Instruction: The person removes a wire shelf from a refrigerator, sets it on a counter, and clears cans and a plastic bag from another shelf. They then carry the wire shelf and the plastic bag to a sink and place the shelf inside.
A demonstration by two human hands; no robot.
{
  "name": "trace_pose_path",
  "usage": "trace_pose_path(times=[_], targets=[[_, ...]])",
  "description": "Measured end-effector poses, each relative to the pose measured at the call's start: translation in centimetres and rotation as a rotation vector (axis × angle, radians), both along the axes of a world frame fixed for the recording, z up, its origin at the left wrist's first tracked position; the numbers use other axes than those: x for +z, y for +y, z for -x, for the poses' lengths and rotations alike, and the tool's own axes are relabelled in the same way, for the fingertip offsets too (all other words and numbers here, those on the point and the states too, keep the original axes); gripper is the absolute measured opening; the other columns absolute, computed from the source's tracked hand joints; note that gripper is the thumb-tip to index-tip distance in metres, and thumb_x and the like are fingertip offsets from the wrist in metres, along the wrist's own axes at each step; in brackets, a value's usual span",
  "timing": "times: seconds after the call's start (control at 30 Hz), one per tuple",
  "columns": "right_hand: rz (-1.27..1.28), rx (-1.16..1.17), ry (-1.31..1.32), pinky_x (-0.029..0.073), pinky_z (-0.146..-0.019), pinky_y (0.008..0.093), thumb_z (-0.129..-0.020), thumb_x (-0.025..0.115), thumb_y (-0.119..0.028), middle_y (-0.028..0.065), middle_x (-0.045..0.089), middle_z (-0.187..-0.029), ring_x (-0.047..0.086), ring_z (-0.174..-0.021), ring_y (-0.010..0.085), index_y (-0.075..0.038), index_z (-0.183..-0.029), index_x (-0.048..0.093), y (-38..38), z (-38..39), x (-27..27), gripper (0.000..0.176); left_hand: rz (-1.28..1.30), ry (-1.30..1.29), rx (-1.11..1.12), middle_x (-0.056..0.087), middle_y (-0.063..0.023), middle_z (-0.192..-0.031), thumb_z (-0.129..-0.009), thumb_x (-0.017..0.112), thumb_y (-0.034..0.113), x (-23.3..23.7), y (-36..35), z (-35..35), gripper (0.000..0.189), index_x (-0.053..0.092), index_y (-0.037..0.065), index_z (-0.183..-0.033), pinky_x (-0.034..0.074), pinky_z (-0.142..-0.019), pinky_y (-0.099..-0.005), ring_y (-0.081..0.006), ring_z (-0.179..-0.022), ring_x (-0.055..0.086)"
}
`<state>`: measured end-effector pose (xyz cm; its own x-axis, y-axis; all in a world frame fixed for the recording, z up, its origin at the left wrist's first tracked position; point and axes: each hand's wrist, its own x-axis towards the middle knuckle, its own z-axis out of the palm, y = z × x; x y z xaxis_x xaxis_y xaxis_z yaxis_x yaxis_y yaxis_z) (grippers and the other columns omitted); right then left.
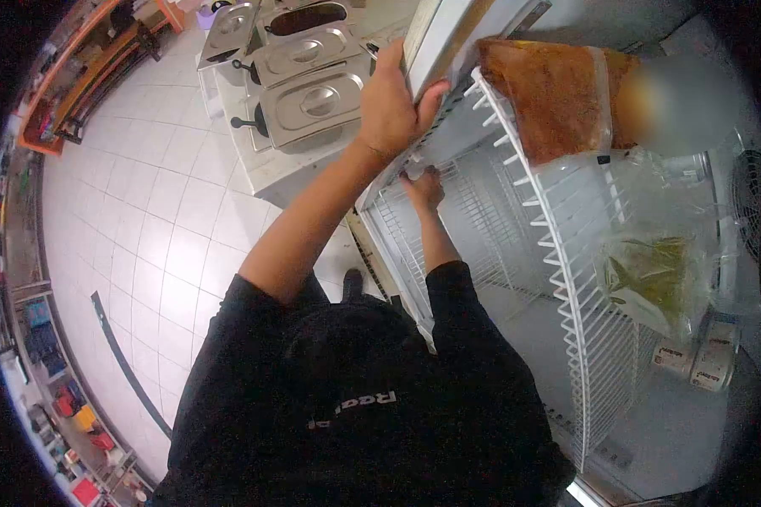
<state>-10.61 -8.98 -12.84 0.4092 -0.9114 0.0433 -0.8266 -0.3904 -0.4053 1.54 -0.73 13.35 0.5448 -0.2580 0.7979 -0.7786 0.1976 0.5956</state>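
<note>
My left hand (393, 106) is wrapped around the upper edge of the refrigerator frame (435, 51), its thumb lying on the inner side. Lower down, my right hand (425, 188) reaches inside the refrigerator cabinet, close to the inner side wall and a white wire rack (482, 207). Its fingers are curled near a small pale thing that I cannot make out. A white wire shelf (558, 245) stands to the right of my right arm. Beyond it are a bag of reddish-brown food (558, 101) and a clear bag of green chillies (651, 275).
Lidded steel food pans (313, 106) sit on a counter at upper left. Labelled white packages (714, 351) lie behind the shelf, and a round fan grille (748, 203) is at far right. A dark strip (123, 359) lies on the tiled floor, beside stocked shelves (76, 406).
</note>
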Motion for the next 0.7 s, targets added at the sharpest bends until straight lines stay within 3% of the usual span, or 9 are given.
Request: trace_pose_path(times=[0.13,0.2,0.27,0.3,0.37,0.43,0.47,0.6,0.7], targets=[[0.221,0.045,-0.153,0.046,-0.071,0.0439,-0.063,0.066,-0.047,0.0182,0.055,-0.092,0.056,-0.084,0.0355,0.0,-0.092,0.054,-1.5,0.5,-4.7,0.057,0.007,0.005,-0.032,0.051,-0.0224,-0.093,-0.071,0.065,0.032,0.0,-0.1,0.0,0.06,0.038,-0.001,-0.113,0.044,-0.068,-0.0408,-0.0403,-0.08,0.053],[-0.24,-0.12,-0.315,0.045,-0.077,0.0445,-0.069,0.062,-0.039,0.0197,0.053,-0.104,0.056,-0.089,0.0337,0.002,-0.103,0.051,-4.5,2.1,-8.5,0.054,-0.019,0.031,-0.057,0.051,-0.0223,-0.092,-0.071,0.065,0.032,0.2,0.0,0.0,0.059,0.038,-0.001,-0.113,0.044,-0.068,-0.0407,-0.0403,-0.079,0.053],[-0.087,-0.085,-0.165,0.043,-0.081,0.0484,-0.077,0.053,-0.022,0.0189,0.053,-0.109,0.056,-0.089,0.0326,0.004,-0.105,0.052,-11.5,7.1,-18.3,0.038,-0.069,0.083,-0.088,0.052,-0.0222,-0.092,-0.071,0.065,0.032,-0.1,0.1,-0.2,0.059,0.038,0.0,-0.113,0.044,-0.068,-0.0408,-0.0403,-0.079,0.053],[-0.006,-0.311,-0.081,0.041,-0.082,0.0478,-0.08,0.049,-0.027,0.0172,0.053,-0.109,0.055,-0.091,0.0315,0.002,-0.107,0.051,-11.3,6.9,-18.0,0.04,0.028,-0.027,-0.022,0.051,-0.0223,-0.093,-0.071,0.065,0.031,0.5,0.2,-0.1,0.058,0.039,0.001,-0.113,0.044,-0.069,-0.041,-0.0405,-0.08,0.053],[0.154,-0.76,0.09,0.039,-0.084,0.0468,-0.084,0.039,-0.036,0.0138,0.054,-0.107,0.053,-0.097,0.0293,-0.001,-0.11,0.05,-8.1,8.5,-14.4,0.045,-0.018,0.045,-0.096,0.051,-0.0223,-0.094,-0.07,0.066,0.03,0.0,0.2,0.3,0.058,0.039,0.001,-0.113,0.044,-0.07,-0.0412,-0.0407,-0.082,0.053],[0.034,-0.809,0.355,0.039,-0.081,0.0456,-0.087,0.035,-0.037,0.0091,0.057,-0.104,0.055,-0.095,0.0259,-0.008,-0.107,0.054,-8.0,5.9,-9.0,0.04,-0.046,0.062,-0.152,0.051,-0.0221,-0.096,-0.068,0.067,0.029,-0.1,0.1,-0.7,0.06,0.039,0.001,-0.113,0.044,-0.071,-0.0411,-0.0411,-0.084,0.052],[-0.167,-0.632,0.549,0.04,-0.077,0.045,-0.087,0.035,-0.033,0.0061,0.061,-0.101,0.058,-0.091,0.0237,-0.013,-0.101,0.059,-8.0,4.7,-7.0,0.034,-0.046,0.061,-0.133,0.051,-0.022,-0.096,-0.068,0.068,0.028,0.1,0.2,-0.6,0.06,0.039,0.001,-0.113,0.044,-0.071,-0.041,-0.0408,-0.084,0.052],[-0.265,-0.462,0.427,0.037,-0.086,0.0453,-0.086,0.035,-0.039,0.0052,0.056,-0.11,0.052,-0.102,0.0243,-0.012,-0.108,0.055,-6.5,0.8,-9.8,0.04,-0.086,0.069,-0.136,0.051,-0.0219,-0.096,-0.065,0.07,0.026,0.3,0.8,-0.4,0.061,0.04,0.001,-0.112,0.044,-0.072,-0.0406,-0.0399,-0.086,0.052],[-0.258,-0.493,0.394,0.037,-0.084,0.0448,-0.086,0.036,-0.039,0.0058,0.056,-0.108,0.052,-0.099,0.0244,-0.012,-0.107,0.055,-5.7,1.8,-10.9,0.039,-0.083,0.102,-0.205,0.05,-0.0223,-0.095,-0.064,0.071,0.025,0.7,0.7,-0.6,0.063,0.04,0.001,-0.114,0.044,-0.071,-0.0416,-0.04,-0.085,0.052]])
